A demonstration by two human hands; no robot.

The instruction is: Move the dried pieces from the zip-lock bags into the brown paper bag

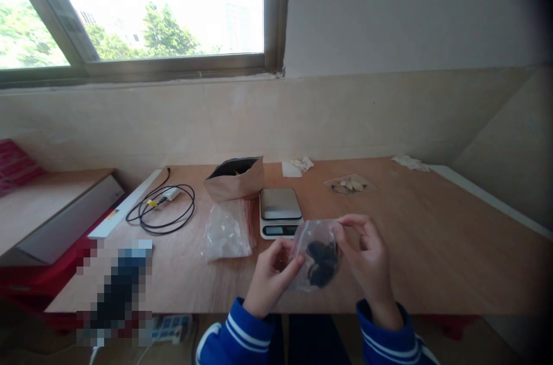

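Note:
A small clear zip bag (318, 255) with dark pieces inside hangs above the near edge of the wooden table (432, 238). My left hand (272, 278) pinches its left top corner and my right hand (367, 255) pinches its right top edge. Both sleeves are blue with white stripes. Just behind the bag stands a small kitchen scale (280, 211) with a bare steel plate.
A pile of clear empty bags (227, 229) lies left of the scale. An open brown pouch (235, 178) stands behind it. A coiled black cable (162, 209) lies at the left. A filled clear bag (349, 185) and crumpled tissues (298, 165) lie further back.

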